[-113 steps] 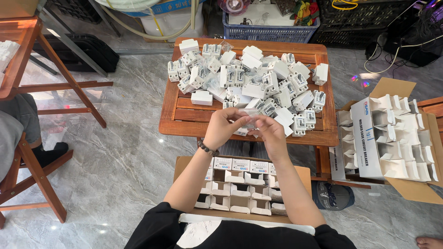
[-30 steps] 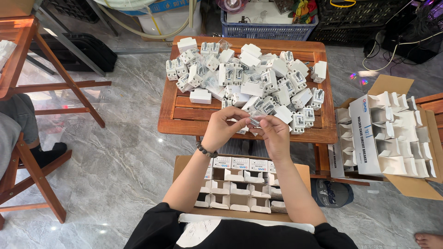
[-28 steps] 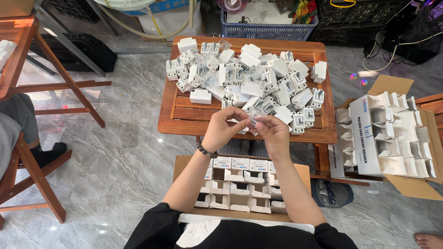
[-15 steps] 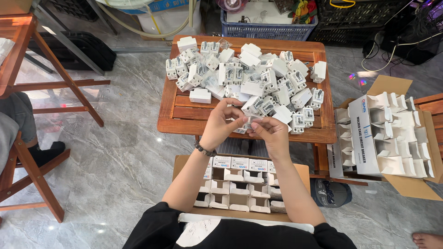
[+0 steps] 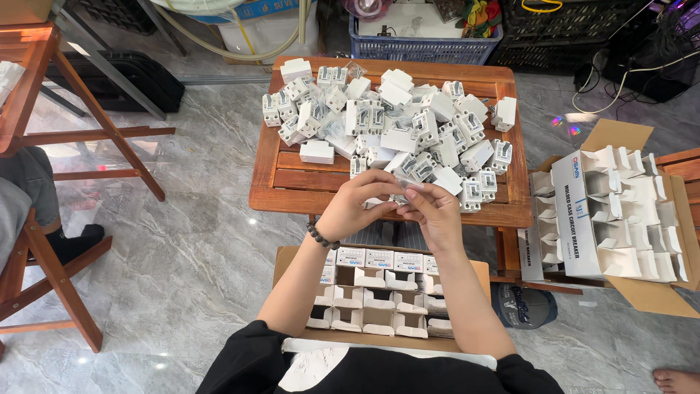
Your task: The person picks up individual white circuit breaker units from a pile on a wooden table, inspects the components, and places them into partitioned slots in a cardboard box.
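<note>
Holding a tiny see-through packet (image 5: 400,198) between both hands, the person sits in front of a low wooden table (image 5: 292,186). The packet is up in the air, just above the near edge of the table. It is too small to tell what is inside it.

The left hand (image 5: 356,204) has its fingers (image 5: 379,177) curled over and pinched onto one end of the packet. The right hand (image 5: 435,208) has its fingers pinched on the other end, so the fingertips of the two hands nearly touch. A dark bead bracelet (image 5: 321,236) sits on the left wrist.

To do this bit well, I think the hands should stay close together and pull gently. A hard tug could make small bits fly out and drop on the floor. Keeping the packet over the table, or over the box below, would catch anything that falls.

Right behind the hands is a big messy pile of little white switch blocks (image 5: 394,128), all over the table top. One block (image 5: 317,151) lies a little apart on the left of the pile.

Below the arms, near the person's lap, an open brown cardboard box (image 5: 288,255) holds rows of small white cartons (image 5: 375,281). Some stand open.

On the right, another open cardboard box (image 5: 656,295) is packed with more white cartons (image 5: 627,219). A blue basket (image 5: 430,49) stands on the grey stone floor (image 5: 182,241) behind the table. A wooden chair (image 5: 51,241) is on the left.
</note>
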